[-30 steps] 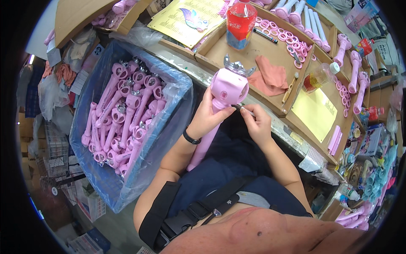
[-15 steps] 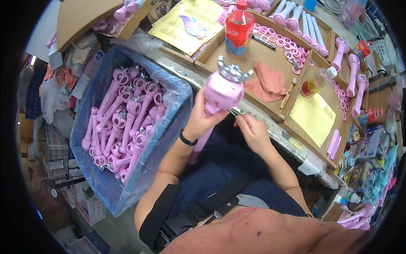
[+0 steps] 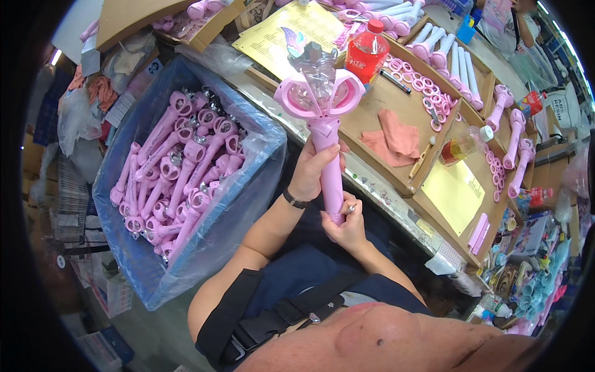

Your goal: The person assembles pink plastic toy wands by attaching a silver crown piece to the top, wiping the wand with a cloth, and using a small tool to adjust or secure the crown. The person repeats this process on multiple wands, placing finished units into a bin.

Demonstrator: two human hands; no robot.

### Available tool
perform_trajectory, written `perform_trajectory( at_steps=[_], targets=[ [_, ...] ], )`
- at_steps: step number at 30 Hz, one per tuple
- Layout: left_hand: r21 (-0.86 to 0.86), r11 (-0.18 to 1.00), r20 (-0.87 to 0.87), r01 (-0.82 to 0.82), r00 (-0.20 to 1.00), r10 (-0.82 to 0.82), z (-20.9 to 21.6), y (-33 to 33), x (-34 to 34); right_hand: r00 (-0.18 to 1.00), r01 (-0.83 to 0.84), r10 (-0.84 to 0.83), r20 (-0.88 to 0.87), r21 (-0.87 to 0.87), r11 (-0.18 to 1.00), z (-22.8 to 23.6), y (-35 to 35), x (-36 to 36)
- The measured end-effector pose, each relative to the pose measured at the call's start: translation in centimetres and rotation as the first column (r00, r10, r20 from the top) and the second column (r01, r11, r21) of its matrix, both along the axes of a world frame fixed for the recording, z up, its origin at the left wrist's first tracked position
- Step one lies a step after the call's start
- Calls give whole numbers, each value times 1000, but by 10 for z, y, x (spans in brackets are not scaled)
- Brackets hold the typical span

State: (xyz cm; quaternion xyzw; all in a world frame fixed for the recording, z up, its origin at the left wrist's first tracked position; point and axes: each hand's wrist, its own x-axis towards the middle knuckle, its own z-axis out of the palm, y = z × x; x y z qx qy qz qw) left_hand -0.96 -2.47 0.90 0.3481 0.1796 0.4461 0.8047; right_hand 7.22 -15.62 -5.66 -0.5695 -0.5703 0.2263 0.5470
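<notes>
Upright in front of me stands a pink toy wand (image 3: 331, 183), its open round head holding a clear crystal-like piece with a silvery crown (image 3: 313, 59) on top. My left hand (image 3: 308, 173) is closed around the upper handle, just below the head. At the lower end of the handle, my right hand (image 3: 348, 230) grips the wand between thumb and fingers. A thin metal-tipped tool (image 3: 351, 209) sticks out of the right hand's fingers; its kind cannot be made out. To the left, a blue plastic-lined bin (image 3: 133, 260) holds several similar pink wands (image 3: 186, 161).
Along the bench's cardboard trays (image 3: 396, 186) lie an orange cloth (image 3: 393, 139), pink rings (image 3: 427, 90), a marker (image 3: 395, 82) and a yellow sheet (image 3: 455, 192). A red-capped bottle (image 3: 367, 56) stands behind the wand, and another bottle (image 3: 463, 146) lies to the right. White-and-pink handles (image 3: 462, 68) sit at the back.
The wand has turned from tilted away to upright, showing its open head and clear crystal. My right hand has moved down from near the head to the handle's lower end.
</notes>
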Motion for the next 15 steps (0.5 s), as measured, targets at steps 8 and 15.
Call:
perform_trajectory(
  at_steps=[8,15],
  targets=[
    [92,994,24,54,998,-57,2,9,-5,999,-5,2,-37,-69,998,-6,-10,-4],
    [147,989,54,-4,999,-4,1,25,-9,994,-93,90,-67,-52,994,-3,-21,-4]
  ],
)
